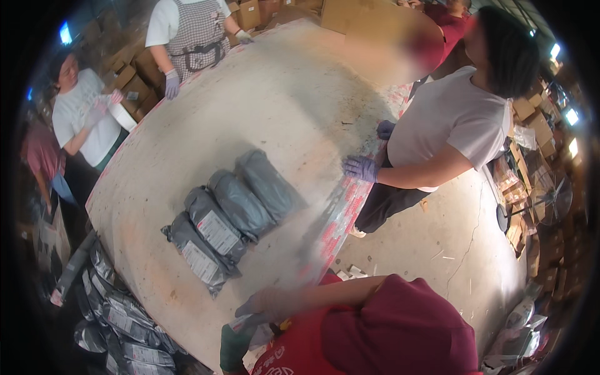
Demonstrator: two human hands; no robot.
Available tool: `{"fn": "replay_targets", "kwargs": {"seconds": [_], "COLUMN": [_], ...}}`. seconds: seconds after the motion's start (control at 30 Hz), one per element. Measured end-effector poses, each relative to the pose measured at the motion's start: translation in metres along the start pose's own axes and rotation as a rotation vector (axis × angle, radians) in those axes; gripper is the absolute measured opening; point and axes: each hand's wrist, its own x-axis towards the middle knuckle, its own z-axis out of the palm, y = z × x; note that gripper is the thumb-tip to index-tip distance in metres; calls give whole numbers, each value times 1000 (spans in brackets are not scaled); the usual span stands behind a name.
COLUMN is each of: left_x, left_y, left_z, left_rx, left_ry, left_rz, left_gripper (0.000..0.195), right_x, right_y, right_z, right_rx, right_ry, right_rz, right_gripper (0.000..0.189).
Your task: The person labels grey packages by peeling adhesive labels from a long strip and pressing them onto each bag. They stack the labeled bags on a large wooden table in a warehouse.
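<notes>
At the bottom of the head view my right hand [269, 303], in a pale glove and blurred, is beside the near edge of the work table [300, 126]. My left hand [259, 335] is close below it, partly hidden, next to a dark green sleeve [233, 349]. A small pale piece with print [241, 323] shows between the hands; whether either holds it is unclear. Beyond them several grey plastic mailing bags lie in a slanting row. The nearest bag [220, 276] and the second bag [243, 251] bear white labels; the farther ones [243, 206] show none.
A co-worker's gloved hand [361, 168] rests on the taped table edge [349, 201] at right. Another co-worker [201, 37] stands across the table; one at left holds a white item [123, 116]. More labelled bags [126, 323] are piled at lower left. A fan [553, 199] stands right.
</notes>
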Motion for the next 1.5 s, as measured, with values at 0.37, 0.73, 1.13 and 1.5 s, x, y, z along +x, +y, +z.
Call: {"fn": "replay_targets", "kwargs": {"seconds": [0.37,0.73,1.13,1.5], "left_x": [45,1,74,117], "left_y": [-31,-19,23,42], "left_z": [40,44,46,33], "left_rx": [293,-442,-850,-220], "left_ry": [-153,242,556,435], "left_rz": [49,-459,-258,90], "left_gripper": [26,27,20,32], "right_x": [-43,29,-23,-44], "right_y": [81,110,136,127], "right_z": [-27,-157,-70,-93], "right_rx": [626,-763,-193,774], "right_ry": [53,197,122,403], "right_rz": [378,-254,-90,298], "right_gripper": [40,40,57,29]}}
